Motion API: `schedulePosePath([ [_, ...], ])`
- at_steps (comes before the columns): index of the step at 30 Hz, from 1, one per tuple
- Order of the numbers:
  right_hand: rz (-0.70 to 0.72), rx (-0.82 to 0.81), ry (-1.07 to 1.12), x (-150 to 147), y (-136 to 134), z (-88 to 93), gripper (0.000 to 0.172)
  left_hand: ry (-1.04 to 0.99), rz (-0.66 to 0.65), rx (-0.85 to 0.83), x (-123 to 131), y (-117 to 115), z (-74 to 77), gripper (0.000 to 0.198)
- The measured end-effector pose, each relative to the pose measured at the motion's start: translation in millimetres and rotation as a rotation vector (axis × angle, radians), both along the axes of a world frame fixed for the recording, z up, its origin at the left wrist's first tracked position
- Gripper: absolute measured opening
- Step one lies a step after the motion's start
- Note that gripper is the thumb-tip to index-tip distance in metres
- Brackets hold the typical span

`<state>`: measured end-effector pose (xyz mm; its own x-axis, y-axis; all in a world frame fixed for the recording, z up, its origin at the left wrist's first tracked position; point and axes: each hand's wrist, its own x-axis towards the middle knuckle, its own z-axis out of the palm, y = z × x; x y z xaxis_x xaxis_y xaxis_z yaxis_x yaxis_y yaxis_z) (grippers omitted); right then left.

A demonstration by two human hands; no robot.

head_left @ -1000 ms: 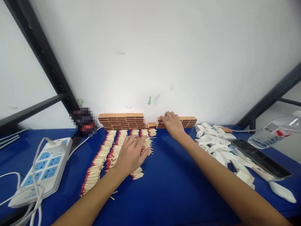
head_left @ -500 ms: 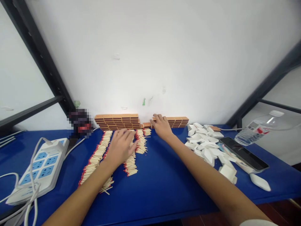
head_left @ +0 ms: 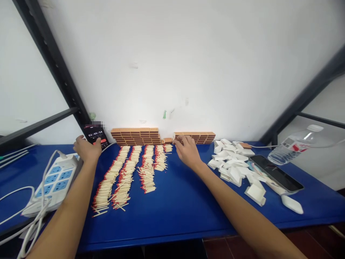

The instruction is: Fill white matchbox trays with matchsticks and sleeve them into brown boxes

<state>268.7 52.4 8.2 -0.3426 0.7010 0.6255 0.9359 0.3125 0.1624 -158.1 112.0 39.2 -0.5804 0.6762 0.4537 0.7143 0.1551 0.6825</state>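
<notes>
At the far left, my left hand [head_left: 87, 148] is open, its thumb over the lower part of a phone [head_left: 93, 133] that leans upright and shows a timer. The other fingers spread at the phone's left edge; I cannot tell whether they touch it. My right hand [head_left: 187, 151], fingers bent but apart, is at the left end of the right stack of matchboxes [head_left: 203, 138], apparently touching it. Several rows of red-tipped matches [head_left: 125, 180] lie between my hands. Behind them stands the left stack of matchboxes [head_left: 136, 136], with low single boxes [head_left: 167, 140] between the stacks.
White matchbox trays [head_left: 229, 162] are heaped on the right of the blue table [head_left: 183, 208]. Beside them lie a dark phone [head_left: 276, 173], a white case [head_left: 292, 204] and a water bottle [head_left: 293, 147]. A power strip [head_left: 55, 183] with cables is at left, a wall behind.
My left hand has moved from over the match rows leftward to the upright phone. My right hand has slipped slightly lower at the right stack. The view has shifted a little.
</notes>
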Motion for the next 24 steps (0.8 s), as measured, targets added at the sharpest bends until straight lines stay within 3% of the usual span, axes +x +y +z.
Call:
schedulePosePath([
  [6, 0.086, 0.038, 0.117, -8.7, -5.6, -5.3, 0.030, -0.014, -0.129, -0.111, -12.1, 1.5, -19.4, 0.052],
  [18, 0.227, -0.029, 0.171, -10.2, -8.0, -11.9, 0.023, 0.018, -0.084, -0.094, -17.5, 6.3, -19.3, 0.042],
  [24, 0.213, -0.284, 0.111, -13.6, -10.1, -16.3, 0.027, 0.014, -0.097, -0.099, -21.3, 8.5, -24.6, 0.042],
])
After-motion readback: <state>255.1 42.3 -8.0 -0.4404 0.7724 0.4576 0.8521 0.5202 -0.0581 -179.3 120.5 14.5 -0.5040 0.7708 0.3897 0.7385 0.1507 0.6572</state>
